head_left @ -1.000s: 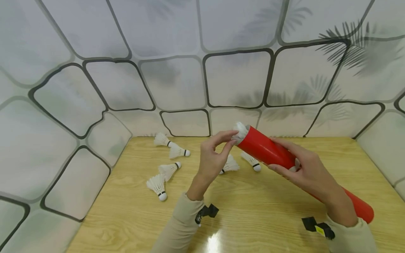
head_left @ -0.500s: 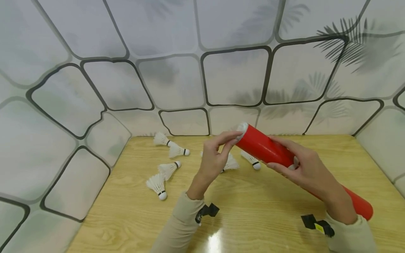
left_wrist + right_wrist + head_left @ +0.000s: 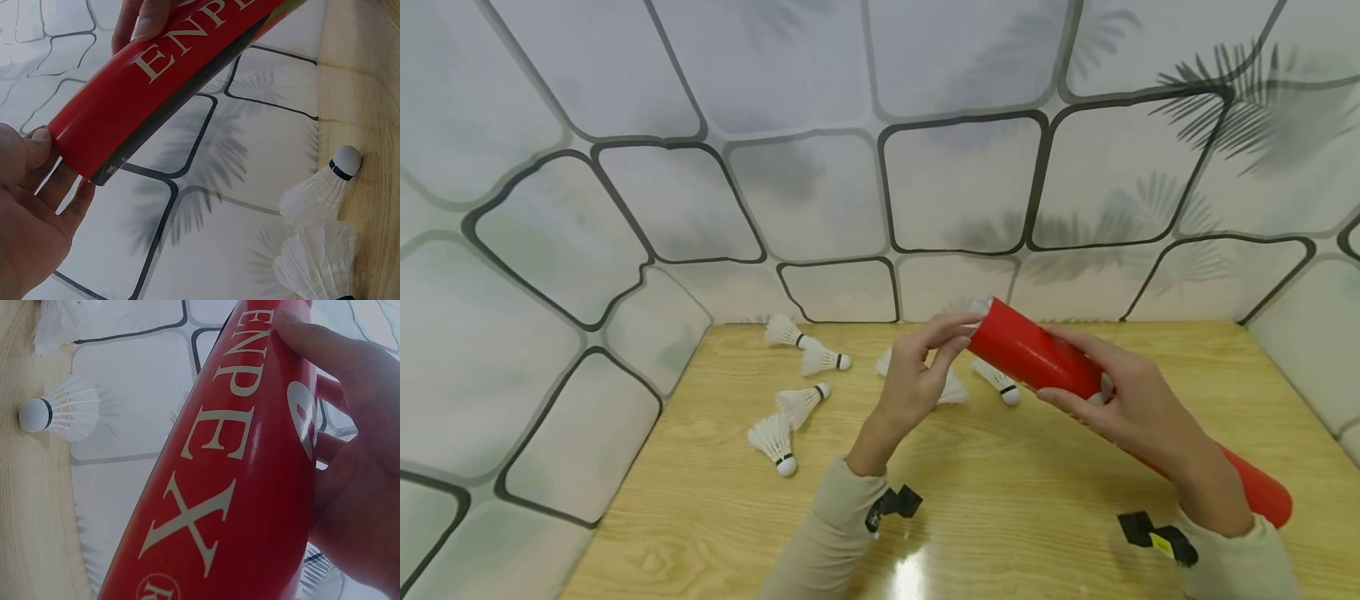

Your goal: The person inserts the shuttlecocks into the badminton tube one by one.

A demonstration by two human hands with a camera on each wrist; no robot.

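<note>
My right hand (image 3: pixel 1138 408) grips a long red shuttlecock tube (image 3: pixel 1033 350) round its middle, holding it tilted over the table with its mouth up to the left. Large pale letters run along the tube (image 3: pixel 212 456) in the right wrist view. At the mouth, my left hand (image 3: pixel 917 375) has bent thumb and forefinger together right at the rim, fingertips reaching into the opening. A sliver of white shuttlecock feathers (image 3: pixel 981 305) shows above the forefinger; the rest is hidden inside the tube. Behind the left hand lie loose shuttlecocks, one of them (image 3: pixel 953 392) partly covered.
On the wooden table (image 3: pixel 1000 517), a shuttlecock (image 3: pixel 996 381) lies below the tube. Further left are several more, among them a back one (image 3: pixel 784 332) and a front one (image 3: pixel 773 442). A patterned backdrop (image 3: pixel 820 208) rises behind the table and at its sides.
The white feathers at the tube's mouth have slid inward until only a sliver shows. My left hand has followed slightly to the right. My right hand and the tube stay nearly still.
</note>
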